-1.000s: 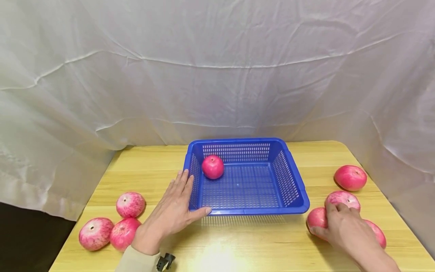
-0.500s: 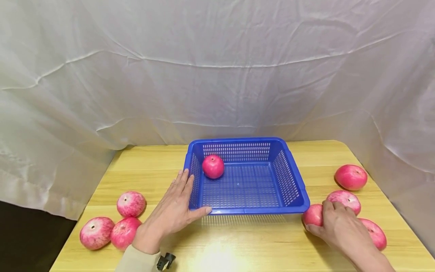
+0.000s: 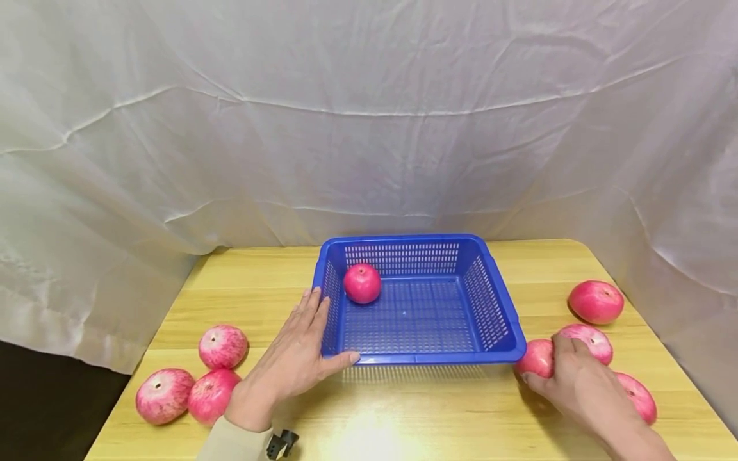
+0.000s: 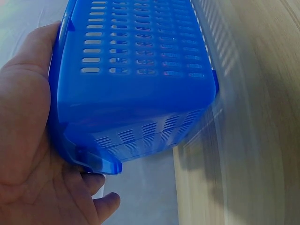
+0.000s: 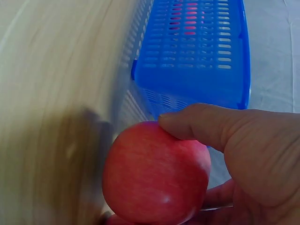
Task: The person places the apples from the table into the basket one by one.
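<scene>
apples (image 3: 362, 283): 1 in bskt (image 3: 415, 359), 1 r. grip (image 3: 582, 387), 6 on tbl (image 3: 455, 413)

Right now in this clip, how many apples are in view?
8: one apple in the blue basket, another apple in the right hand, three apples left of the basket, and three apples to its right. That hand could hide more.

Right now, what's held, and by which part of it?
A red apple, gripped round its sides by the right hand. The left hand only rests against the blue basket.
</scene>
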{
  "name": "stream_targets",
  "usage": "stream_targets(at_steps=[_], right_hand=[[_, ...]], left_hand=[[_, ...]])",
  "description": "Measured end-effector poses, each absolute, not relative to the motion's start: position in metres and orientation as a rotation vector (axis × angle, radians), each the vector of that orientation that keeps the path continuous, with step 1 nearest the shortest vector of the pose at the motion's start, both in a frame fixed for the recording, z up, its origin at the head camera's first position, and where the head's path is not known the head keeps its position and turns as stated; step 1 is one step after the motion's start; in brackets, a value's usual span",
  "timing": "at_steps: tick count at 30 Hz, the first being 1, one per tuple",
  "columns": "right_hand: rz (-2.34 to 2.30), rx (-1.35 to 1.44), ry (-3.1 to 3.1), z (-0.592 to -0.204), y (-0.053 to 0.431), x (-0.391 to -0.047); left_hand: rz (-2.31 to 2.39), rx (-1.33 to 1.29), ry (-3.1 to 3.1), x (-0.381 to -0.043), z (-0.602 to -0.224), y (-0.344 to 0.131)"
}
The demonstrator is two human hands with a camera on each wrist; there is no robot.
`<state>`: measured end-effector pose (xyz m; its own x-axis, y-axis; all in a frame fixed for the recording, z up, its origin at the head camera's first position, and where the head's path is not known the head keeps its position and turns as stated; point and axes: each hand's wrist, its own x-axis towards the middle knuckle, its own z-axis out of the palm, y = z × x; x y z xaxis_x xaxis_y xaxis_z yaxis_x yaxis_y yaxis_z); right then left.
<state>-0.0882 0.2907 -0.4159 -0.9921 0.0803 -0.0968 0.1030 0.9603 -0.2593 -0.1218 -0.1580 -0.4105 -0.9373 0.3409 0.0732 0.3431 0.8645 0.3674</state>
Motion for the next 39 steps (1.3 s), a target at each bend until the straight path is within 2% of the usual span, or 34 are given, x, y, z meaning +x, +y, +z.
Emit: stream_targets(at_steps=[24,31,39], right_hand=[[-0.494,0.026,3.377,-0.381,0.300,-0.098],[-0.445,-0.093,3.417,-0.355,0.283,-0.113],[-0.432,-0.248,3.362,-0.327,0.242,-0.137]], left_hand=[[-0.596,-0.536,-3.059,-0.122,-0.408,-0.157],[-0.583,-0.546,-3.048,-0.122,-0.408,-0.157],[-0.530,-0.578,-3.023,-0.122,-0.409,-0.158]])
